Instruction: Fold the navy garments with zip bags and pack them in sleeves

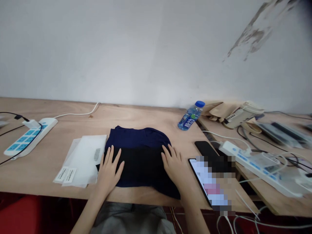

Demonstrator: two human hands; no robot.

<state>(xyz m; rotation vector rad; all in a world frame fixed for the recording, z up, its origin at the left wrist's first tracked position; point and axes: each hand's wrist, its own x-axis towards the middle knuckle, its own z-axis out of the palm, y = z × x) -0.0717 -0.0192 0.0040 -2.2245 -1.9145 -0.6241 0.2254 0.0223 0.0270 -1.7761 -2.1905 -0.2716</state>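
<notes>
A folded dark navy garment (140,152) lies on the wooden table (156,123) in front of me. My left hand (109,169) rests flat on its left edge with the fingers spread. My right hand (173,164) lies flat on its right side, fingers stretched out. Neither hand holds anything; both press on the cloth.
Clear plastic bags with labels (81,159) lie left of the garment. A white power strip (28,136) sits far left. A blue-capped water bottle (191,116) lies at the back right. Two phones (207,169) lie to the right, and another power strip (255,165) with cables is beyond.
</notes>
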